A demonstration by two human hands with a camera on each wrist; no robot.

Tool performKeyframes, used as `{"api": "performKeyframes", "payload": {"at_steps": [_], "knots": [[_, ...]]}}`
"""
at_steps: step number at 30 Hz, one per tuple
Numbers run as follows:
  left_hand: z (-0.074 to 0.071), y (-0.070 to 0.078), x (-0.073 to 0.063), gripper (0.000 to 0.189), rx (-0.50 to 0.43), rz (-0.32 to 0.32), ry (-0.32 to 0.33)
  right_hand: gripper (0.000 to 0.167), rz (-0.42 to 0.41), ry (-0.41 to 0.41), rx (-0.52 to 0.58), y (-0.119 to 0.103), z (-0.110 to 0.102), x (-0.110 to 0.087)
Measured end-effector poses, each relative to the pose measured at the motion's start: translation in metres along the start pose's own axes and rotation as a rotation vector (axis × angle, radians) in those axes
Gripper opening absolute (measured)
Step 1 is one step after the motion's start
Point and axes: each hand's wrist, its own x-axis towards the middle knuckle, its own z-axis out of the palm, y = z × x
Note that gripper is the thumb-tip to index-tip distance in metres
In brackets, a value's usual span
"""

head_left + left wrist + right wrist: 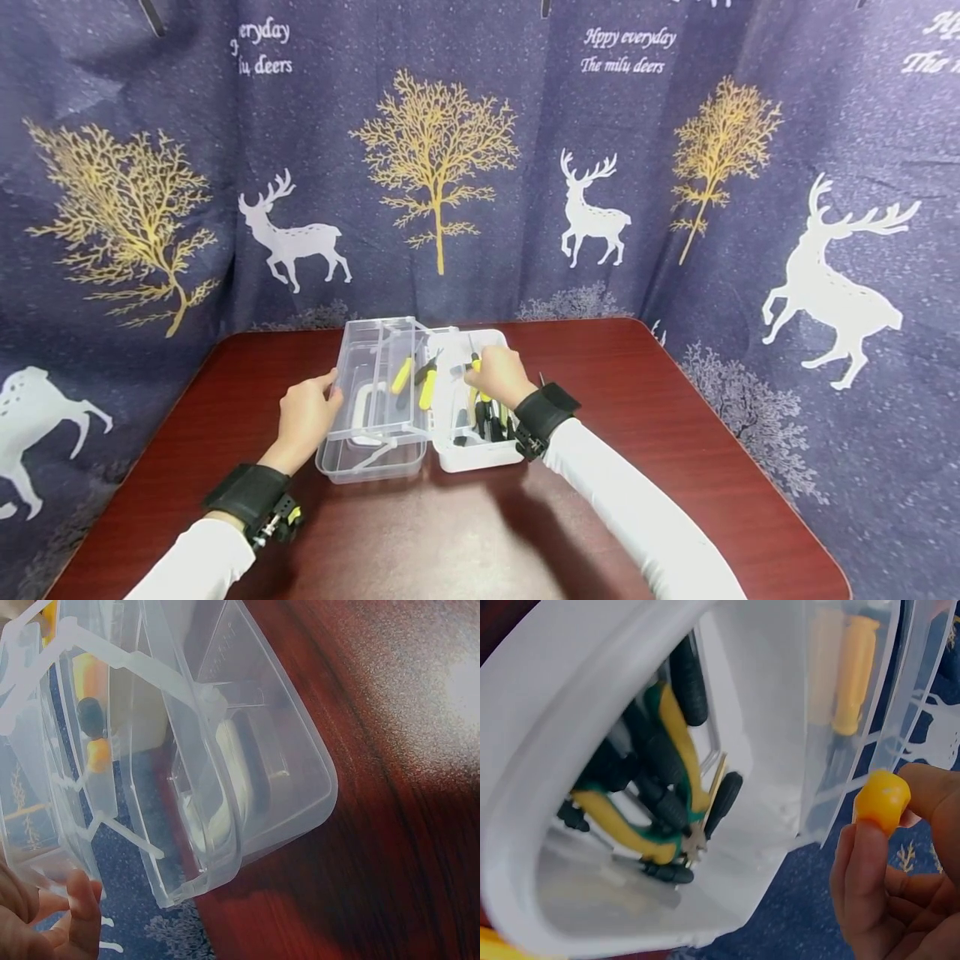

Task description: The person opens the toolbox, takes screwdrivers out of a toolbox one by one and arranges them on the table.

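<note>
A toolbox lies opened out, its white base (480,461) on the right and its clear lid (375,473) on the left. My left hand (309,410) pinches the outer edge of a clear folding tray (358,354) raised above the lid. Over the base, my right hand (501,375) holds a screwdriver by its yellow handle (883,801), thin shaft pointing away. Two yellow-handled tools (428,388) lie in the clear tray section between the hands. Inside the base are pliers with yellow and green grips (681,742) and several black-handled tools (688,679).
The toolbox stands on a reddish-brown table (600,375) backed by a dark blue curtain (480,283) with deer and trees. White hinged arms (135,664) join the trays. A white carrying handle (363,412) shows through the lid. Something yellow (502,946) lies beside the base.
</note>
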Motion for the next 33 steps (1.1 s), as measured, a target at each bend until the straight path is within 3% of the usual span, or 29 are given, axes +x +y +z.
{"api": "performKeyframes", "payload": {"at_steps": [12,22,27,33], "knots": [[-0.001,0.001,0.000,0.038,0.002,-0.004,0.005,0.055,0.058,0.047,0.052,0.028,-0.007,-0.006],[-0.001,0.002,0.000,0.038,0.007,-0.005,-0.001,0.044,0.098,0.096,0.045,0.054,-0.013,-0.013],[-0.001,0.002,0.001,0.038,0.012,0.003,0.020,0.040,0.127,0.078,0.059,0.066,-0.016,-0.016],[-0.001,0.003,0.001,0.038,0.014,-0.012,0.001,0.036,0.164,0.066,0.042,0.084,-0.015,-0.021]]}}
